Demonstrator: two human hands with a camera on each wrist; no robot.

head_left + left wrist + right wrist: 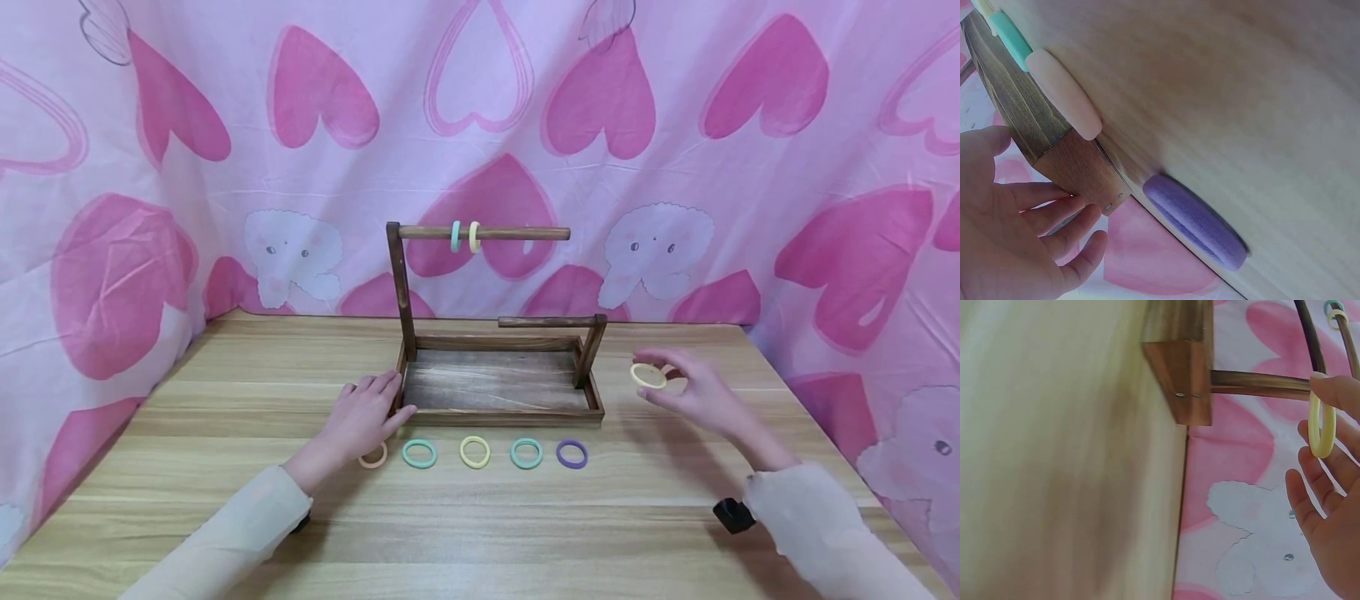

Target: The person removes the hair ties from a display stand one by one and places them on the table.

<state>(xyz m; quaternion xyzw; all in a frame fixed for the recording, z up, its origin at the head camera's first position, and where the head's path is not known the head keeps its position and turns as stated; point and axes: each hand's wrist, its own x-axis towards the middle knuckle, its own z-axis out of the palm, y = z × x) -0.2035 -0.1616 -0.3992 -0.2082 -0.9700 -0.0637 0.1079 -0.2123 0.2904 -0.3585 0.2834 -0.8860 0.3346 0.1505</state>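
Observation:
Raised off the table to the right of a wooden rack [502, 415], my right hand [701, 392] pinches a pale yellow ring [648, 376] between thumb and fingers. The right wrist view shows this yellow ring [1322, 428] edge-on, near the rack's short arm [1260, 384]. My left hand [360, 417] rests on the rack's left end. In the left wrist view its relaxed fingers [1047, 219] touch the wooden side wall. Near that hand lie a peach ring [372, 456] and a purple ring [1196, 222]; the latter is hidden by the left hand in the head view.
Along the rack's front lie a green ring [419, 454], a yellow ring [475, 452], a second green ring [527, 454] and another purple ring [572, 454]. A green ring [455, 237] and a yellow ring [474, 237] hang on the tall upper bar [525, 234]. Patterned pink cloth [480, 108] surrounds the table.

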